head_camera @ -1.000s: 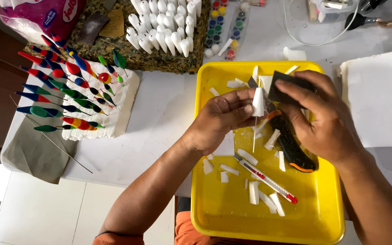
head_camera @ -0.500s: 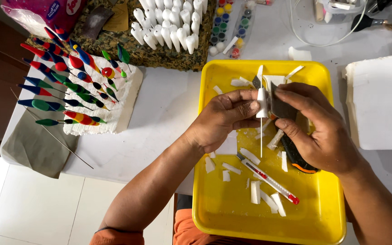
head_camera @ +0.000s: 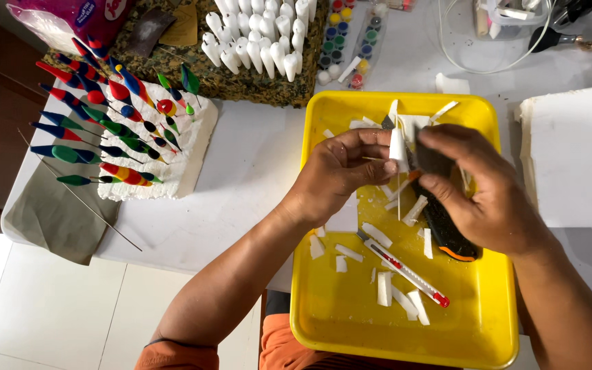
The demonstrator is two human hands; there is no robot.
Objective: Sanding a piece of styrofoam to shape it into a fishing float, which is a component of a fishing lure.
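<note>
white table (head_camera: 255, 178) over pale tiled floor (head_camera: 56, 308)

head-worn view, looking steeply down, close over table (head_camera: 255, 185)

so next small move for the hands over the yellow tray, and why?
Probably another short stroke of the dark sanding pad in the right hand along the white foam float body: the left hand pinches it on its thin stick, pad against it, above the yellow plastic tray.

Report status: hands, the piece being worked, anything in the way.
Left hand pinching white foam float on its stick. Right hand rubbing a dark pad on it. Cutter and foam scraps lie in the yellow tray below.
</note>
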